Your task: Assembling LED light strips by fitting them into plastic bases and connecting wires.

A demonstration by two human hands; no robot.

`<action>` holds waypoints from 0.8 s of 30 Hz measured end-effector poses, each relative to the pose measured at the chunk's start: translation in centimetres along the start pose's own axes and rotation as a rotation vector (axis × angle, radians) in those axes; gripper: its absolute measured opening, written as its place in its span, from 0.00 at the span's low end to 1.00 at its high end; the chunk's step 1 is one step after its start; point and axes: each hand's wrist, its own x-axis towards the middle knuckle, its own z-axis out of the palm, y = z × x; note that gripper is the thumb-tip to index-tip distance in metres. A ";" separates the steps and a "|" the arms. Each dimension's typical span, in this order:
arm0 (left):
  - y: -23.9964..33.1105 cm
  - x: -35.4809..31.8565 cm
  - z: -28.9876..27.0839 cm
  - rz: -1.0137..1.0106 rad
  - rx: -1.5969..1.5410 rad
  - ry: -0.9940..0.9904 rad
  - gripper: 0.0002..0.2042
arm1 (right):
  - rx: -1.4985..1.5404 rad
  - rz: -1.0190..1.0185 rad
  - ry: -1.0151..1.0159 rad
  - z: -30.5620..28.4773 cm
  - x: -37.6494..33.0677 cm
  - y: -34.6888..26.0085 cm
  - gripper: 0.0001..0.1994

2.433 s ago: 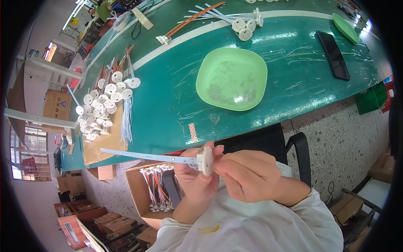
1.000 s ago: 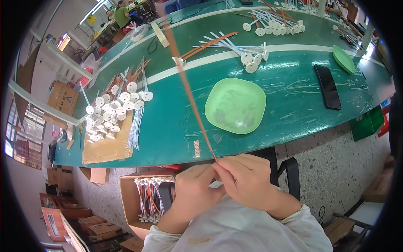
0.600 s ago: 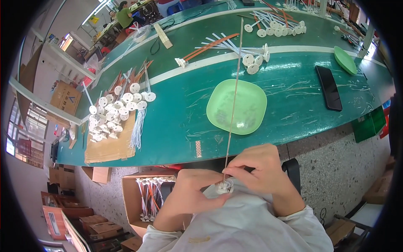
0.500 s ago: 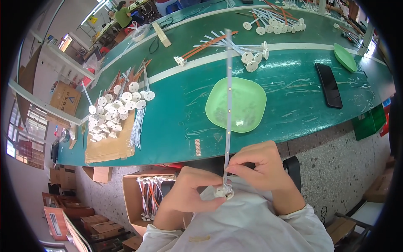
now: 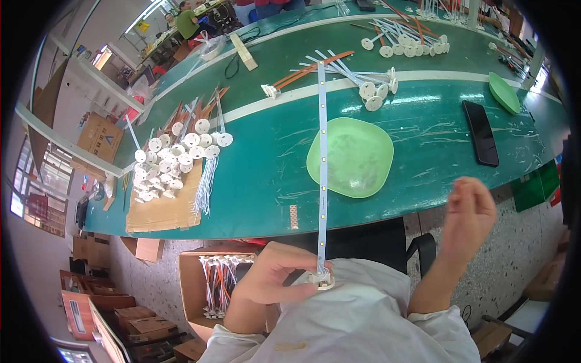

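Note:
Near my chest, my left hand (image 5: 281, 272) pinches the white round base (image 5: 322, 279) of an LED strip, with fingers and thumb on its side. The narrow pale LED strip (image 5: 323, 172) stands up from that base, dotted with small yellowish LEDs, and crosses in front of the green plate's left part. My right hand (image 5: 466, 218) is raised off to the right, apart from the strip, below the phone. Its fingers are drawn together and slightly blurred; whether something small is between them is hidden. The green plate (image 5: 360, 160) lies on the table beyond my hands.
At left, white round-based strips (image 5: 175, 160) lie piled on cardboard (image 5: 163, 212), beside a bundle of white wires (image 5: 207, 184). More strips (image 5: 372, 91) lie farther back. A black phone (image 5: 480, 133) lies at right. Below the table edge stands an open box of strips (image 5: 193, 290).
My right hand has let go near the strip's lower end and moved right and up. The strip has turned its LED face more toward me. My left hand keeps its hold.

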 end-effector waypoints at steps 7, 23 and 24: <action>-0.3 0.0 -1.3 -0.001 -0.010 -0.020 0.22 | -1.406 -0.609 0.772 -7.7 4.0 -2.9 0.13; 7.9 0.7 -20.1 -0.057 1.465 0.915 0.14 | -1.203 -0.364 0.356 -5.3 4.8 2.3 0.12; 8.5 -0.1 -22.2 -0.108 1.657 0.910 0.14 | -1.207 -0.355 0.320 -4.8 4.9 2.3 0.10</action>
